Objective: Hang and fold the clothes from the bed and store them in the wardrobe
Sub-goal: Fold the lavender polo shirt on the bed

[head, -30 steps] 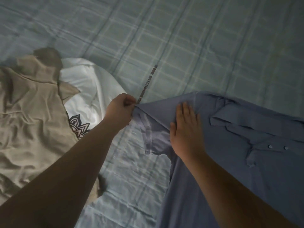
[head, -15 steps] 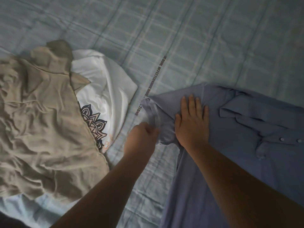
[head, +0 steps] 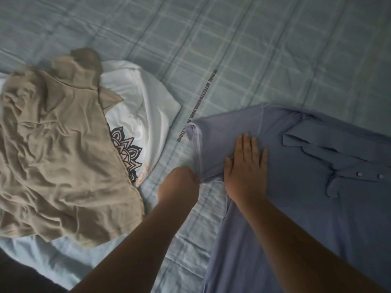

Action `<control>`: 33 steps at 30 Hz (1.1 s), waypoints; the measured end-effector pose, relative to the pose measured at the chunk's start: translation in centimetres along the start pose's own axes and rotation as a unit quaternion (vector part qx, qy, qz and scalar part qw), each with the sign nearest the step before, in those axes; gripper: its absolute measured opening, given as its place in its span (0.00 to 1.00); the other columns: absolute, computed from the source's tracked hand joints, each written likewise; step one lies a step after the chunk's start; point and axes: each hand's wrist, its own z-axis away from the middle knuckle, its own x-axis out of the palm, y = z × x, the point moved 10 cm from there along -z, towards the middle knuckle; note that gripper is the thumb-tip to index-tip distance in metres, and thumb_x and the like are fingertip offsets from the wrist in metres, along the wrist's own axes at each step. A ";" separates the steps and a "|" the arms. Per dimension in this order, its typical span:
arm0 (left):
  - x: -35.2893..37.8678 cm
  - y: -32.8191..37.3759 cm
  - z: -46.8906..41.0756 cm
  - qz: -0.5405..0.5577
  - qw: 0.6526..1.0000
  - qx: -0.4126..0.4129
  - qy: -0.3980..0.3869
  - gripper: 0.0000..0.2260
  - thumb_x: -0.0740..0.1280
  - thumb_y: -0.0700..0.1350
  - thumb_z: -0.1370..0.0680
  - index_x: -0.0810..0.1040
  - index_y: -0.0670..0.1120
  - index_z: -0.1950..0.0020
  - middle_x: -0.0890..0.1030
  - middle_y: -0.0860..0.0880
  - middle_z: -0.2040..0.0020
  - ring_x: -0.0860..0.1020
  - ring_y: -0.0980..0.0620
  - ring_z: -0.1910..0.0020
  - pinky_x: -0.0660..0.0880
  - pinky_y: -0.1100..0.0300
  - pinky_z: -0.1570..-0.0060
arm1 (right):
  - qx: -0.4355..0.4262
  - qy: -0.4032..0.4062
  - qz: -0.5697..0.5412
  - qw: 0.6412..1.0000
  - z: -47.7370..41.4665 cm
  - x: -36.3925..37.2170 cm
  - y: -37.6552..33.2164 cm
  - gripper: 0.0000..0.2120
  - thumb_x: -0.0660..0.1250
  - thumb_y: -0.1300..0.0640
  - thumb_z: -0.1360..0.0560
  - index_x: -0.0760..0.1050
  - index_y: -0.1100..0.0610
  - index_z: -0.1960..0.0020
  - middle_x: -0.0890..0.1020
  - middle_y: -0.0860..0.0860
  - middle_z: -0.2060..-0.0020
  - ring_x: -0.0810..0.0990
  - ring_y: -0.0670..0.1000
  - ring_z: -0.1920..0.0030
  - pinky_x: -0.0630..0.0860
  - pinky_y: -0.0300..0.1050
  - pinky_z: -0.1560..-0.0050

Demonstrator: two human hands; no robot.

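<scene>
A blue polo shirt (head: 306,204) lies flat on the bed at the right, collar and buttons toward the right edge. Its short sleeve (head: 209,144) points left. My left hand (head: 179,187) pinches the lower corner of the sleeve hem. My right hand (head: 246,168) presses flat, fingers apart, on the shirt where the sleeve meets the body. A crumpled beige shirt (head: 55,157) lies at the left, partly covering a white T-shirt (head: 139,106) with a dark mandala print.
The bed (head: 254,49) is covered by a pale blue-green checked sheet with a printed text strip (head: 198,102) running toward the sleeve. The bed's near edge and a dark floor patch (head: 14,273) show at the bottom left.
My left hand let go of the sleeve's upper corner, slid down the hem and now pinches its lower corner, with the sleeve drawn out flatter. My right hand stayed pressed on the shirt.
</scene>
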 end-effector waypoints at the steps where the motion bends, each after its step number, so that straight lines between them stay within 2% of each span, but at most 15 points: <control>1: 0.3 0.1 -0.1 -0.018 1.000 0.003 -0.020 0.08 0.63 0.52 0.23 0.78 0.50 0.51 0.78 0.52 0.53 0.75 0.47 0.56 0.69 0.55 0.58 | 0.000 0.001 0.005 1.000 0.0 0.2 0.0 0.31 0.45 0.45 0.19 0.52 0.61 0.20 0.55 0.56 0.20 0.52 0.56 0.21 0.48 0.62 0.23; 4: -0.1 0.6 -1.0 -0.038 0.998 -0.002 -0.059 0.13 0.65 0.54 0.24 0.78 0.46 0.48 0.81 0.47 0.49 0.78 0.44 0.52 0.72 0.55 0.55 | 0.003 0.002 0.003 1.000 -0.1 -0.1 0.0 0.32 0.45 0.45 0.19 0.53 0.61 0.20 0.56 0.57 0.21 0.53 0.57 0.21 0.49 0.63 0.23; 8: -6.2 3.0 -4.4 0.108 0.990 0.000 0.086 0.17 0.63 0.55 0.21 0.73 0.41 0.45 0.81 0.42 0.50 0.80 0.41 0.51 0.68 0.57 0.57 | -0.026 0.038 -0.023 0.999 1.0 -1.7 -1.1 0.31 0.50 0.46 0.19 0.57 0.63 0.22 0.60 0.59 0.22 0.57 0.58 0.22 0.53 0.63 0.24; 11: -6.9 5.2 -7.7 0.156 0.987 -0.002 0.045 0.18 0.65 0.53 0.23 0.73 0.39 0.44 0.83 0.40 0.52 0.82 0.40 0.54 0.79 0.52 0.53 | -0.095 0.047 -0.038 0.994 2.7 -1.8 -3.6 0.31 0.52 0.46 0.19 0.58 0.62 0.22 0.61 0.59 0.23 0.58 0.58 0.22 0.54 0.63 0.24; 14: -6.6 5.9 -10.0 0.116 0.993 -0.022 0.005 0.20 0.67 0.51 0.24 0.73 0.38 0.39 0.81 0.41 0.46 0.81 0.40 0.49 0.79 0.53 0.51 | -0.134 0.022 -0.039 0.990 3.9 -0.5 -5.0 0.31 0.57 0.47 0.19 0.58 0.63 0.22 0.60 0.58 0.22 0.56 0.57 0.21 0.55 0.63 0.24; 15: -6.6 6.0 -10.5 0.100 0.995 -0.022 -0.010 0.17 0.67 0.48 0.24 0.76 0.37 0.41 0.82 0.41 0.48 0.82 0.42 0.51 0.77 0.56 0.56 | -0.134 0.011 -0.034 0.990 4.1 -0.1 -5.1 0.32 0.58 0.47 0.20 0.57 0.63 0.22 0.59 0.58 0.22 0.56 0.57 0.21 0.55 0.63 0.24; 17: -6.5 5.8 -11.1 0.139 0.989 -0.032 -0.045 0.09 0.67 0.41 0.25 0.81 0.36 0.53 0.83 0.40 0.58 0.80 0.45 0.68 0.71 0.61 0.70 | -0.130 -0.003 -0.023 0.991 4.2 0.6 -4.9 0.33 0.59 0.47 0.20 0.57 0.62 0.21 0.57 0.58 0.21 0.54 0.57 0.21 0.54 0.63 0.24; 18: -6.5 5.6 -11.1 0.178 0.982 -0.039 -0.058 0.06 0.66 0.39 0.26 0.80 0.36 0.58 0.82 0.39 0.62 0.76 0.46 0.73 0.70 0.62 0.72 | -0.128 -0.010 -0.022 0.991 4.2 0.8 -4.9 0.33 0.59 0.47 0.20 0.56 0.62 0.21 0.57 0.58 0.21 0.53 0.57 0.21 0.53 0.63 0.24; 19: -6.6 5.4 -11.1 0.209 0.975 -0.038 -0.061 0.05 0.66 0.39 0.26 0.78 0.38 0.60 0.80 0.38 0.65 0.75 0.46 0.74 0.71 0.59 0.70 | -0.127 -0.017 -0.024 0.991 4.1 0.8 -5.0 0.33 0.58 0.47 0.20 0.55 0.62 0.21 0.56 0.57 0.21 0.52 0.57 0.20 0.52 0.63 0.24; 22: -7.5 5.9 -10.2 0.228 0.973 0.023 -0.034 0.07 0.67 0.43 0.22 0.72 0.44 0.59 0.77 0.41 0.64 0.78 0.44 0.67 0.80 0.47 0.60 | -0.131 -0.030 -0.049 0.990 4.0 0.4 -5.0 0.34 0.58 0.46 0.20 0.55 0.61 0.21 0.55 0.57 0.21 0.51 0.56 0.20 0.53 0.63 0.24; 24: -7.8 6.2 -9.1 0.252 0.966 0.045 -0.027 0.08 0.66 0.45 0.21 0.70 0.45 0.56 0.79 0.40 0.60 0.80 0.42 0.65 0.83 0.42 0.61 | -0.139 -0.025 -0.091 0.986 4.0 -0.6 -4.7 0.32 0.58 0.46 0.20 0.57 0.61 0.21 0.56 0.57 0.21 0.54 0.56 0.21 0.55 0.61 0.24; 26: -8.3 7.1 -8.1 0.270 0.960 0.065 -0.025 0.07 0.66 0.45 0.20 0.69 0.47 0.56 0.79 0.37 0.58 0.81 0.41 0.63 0.82 0.43 0.68 | -0.124 -0.001 -0.132 0.984 3.9 -2.2 -3.3 0.30 0.57 0.49 0.20 0.60 0.62 0.22 0.62 0.57 0.22 0.59 0.57 0.22 0.58 0.59 0.24; 28: -8.6 9.1 -6.9 0.275 0.956 0.100 -0.020 0.07 0.66 0.45 0.20 0.69 0.48 0.55 0.80 0.37 0.59 0.81 0.40 0.64 0.82 0.42 0.69 | -0.075 0.019 -0.133 0.988 3.6 -3.5 -0.6 0.29 0.55 0.50 0.20 0.62 0.62 0.23 0.64 0.58 0.24 0.62 0.57 0.23 0.61 0.58 0.25; 30: -8.7 11.9 -5.4 0.232 0.960 0.156 0.000 0.07 0.66 0.47 0.20 0.69 0.49 0.54 0.79 0.40 0.62 0.79 0.45 0.68 0.81 0.47 0.71 | -0.029 0.016 -0.120 0.992 3.5 -4.2 2.5 0.29 0.53 0.49 0.19 0.59 0.62 0.22 0.62 0.58 0.23 0.60 0.58 0.23 0.60 0.58 0.25; 33: -6.6 16.1 -3.1 0.197 0.958 0.210 -0.012 0.06 0.65 0.47 0.20 0.69 0.51 0.54 0.75 0.43 0.66 0.73 0.55 0.75 0.75 0.55 0.75 | 0.012 0.001 -0.116 0.993 3.4 -4.8 6.7 0.30 0.58 0.51 0.19 0.56 0.62 0.21 0.59 0.59 0.22 0.57 0.60 0.22 0.59 0.60 0.25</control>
